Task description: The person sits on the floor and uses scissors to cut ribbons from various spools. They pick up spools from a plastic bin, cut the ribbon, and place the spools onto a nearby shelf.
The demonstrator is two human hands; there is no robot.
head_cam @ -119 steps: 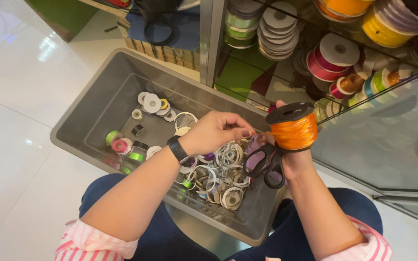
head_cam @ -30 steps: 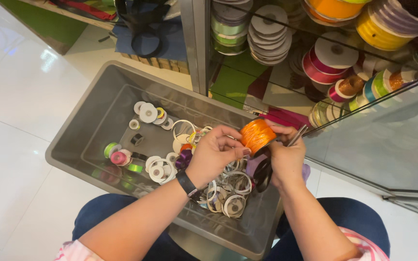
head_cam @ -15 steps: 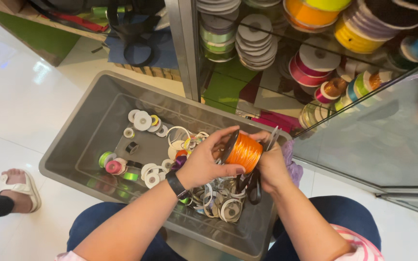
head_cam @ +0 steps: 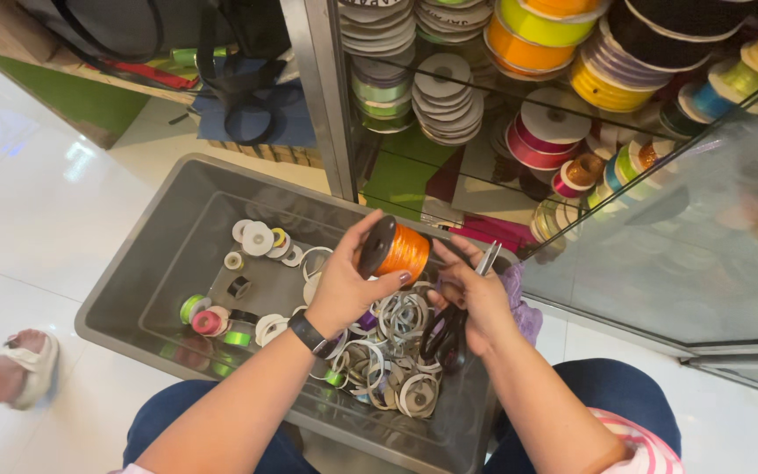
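Observation:
My left hand (head_cam: 350, 285) grips an orange ribbon spool (head_cam: 395, 249) with black end discs, held on its side above a grey plastic bin (head_cam: 160, 254). My right hand (head_cam: 475, 294) is just to the right of the spool and holds a pair of scissors (head_cam: 454, 320), blades pointing up and dark handles hanging below the palm. A black watch sits on my left wrist. Under both hands lies a heap of small ribbon rolls (head_cam: 396, 360), mostly white and silver.
A glass-fronted cabinet (head_cam: 660, 219) behind the bin holds several stacked ribbon spools (head_cam: 554, 123) in many colours. More small rolls (head_cam: 212, 316) lie in the bin's left half. Another person's sandalled foot (head_cam: 19, 369) stands on the white tiled floor at left. A dark bag (head_cam: 239, 96) hangs above.
The orange spool passed from my raised right hand to my left hand and came down above the bin. The view drifted, and a foot came into sight at the left.

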